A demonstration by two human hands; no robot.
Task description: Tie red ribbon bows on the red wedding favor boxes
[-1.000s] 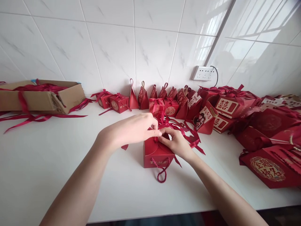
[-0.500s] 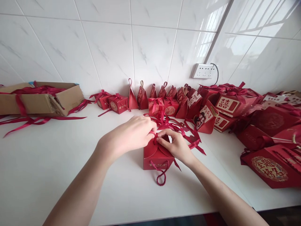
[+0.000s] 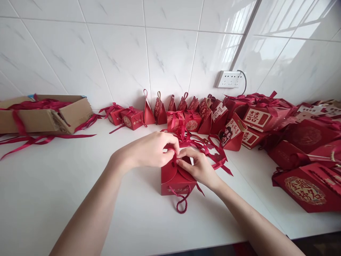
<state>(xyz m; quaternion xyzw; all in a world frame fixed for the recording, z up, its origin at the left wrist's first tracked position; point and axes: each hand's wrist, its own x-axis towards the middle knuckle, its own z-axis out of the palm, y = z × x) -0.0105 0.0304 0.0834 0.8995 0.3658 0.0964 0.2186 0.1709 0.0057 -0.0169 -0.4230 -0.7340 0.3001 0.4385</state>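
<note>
A red gift box (image 3: 173, 185) with overlapping rounded top flaps stands upright on the white table in front of me. A twisted red cord handle (image 3: 182, 206) hangs down its near side. Over its top, a red ribbon (image 3: 174, 159) is pinched between the thumb and fingers of my left hand (image 3: 157, 151). From the other side, my right hand (image 3: 199, 166) closes its thumb and forefinger on the same ribbon, close against the flaps. The fingertips of both hands nearly meet and partly hide the ribbon.
A cardboard box (image 3: 32, 121) of red ribbons sits at the left. Along the tiled wall stand several small red boxes (image 3: 133, 119). Loose ribbons (image 3: 210, 145) lie behind my right hand. Larger red boxes (image 3: 306, 186) are piled at the right, below a wall socket (image 3: 228, 79).
My left fingers have shifted slightly at the ribbon, and more of it shows above the flaps. The view has moved a little; the box stays in place.
</note>
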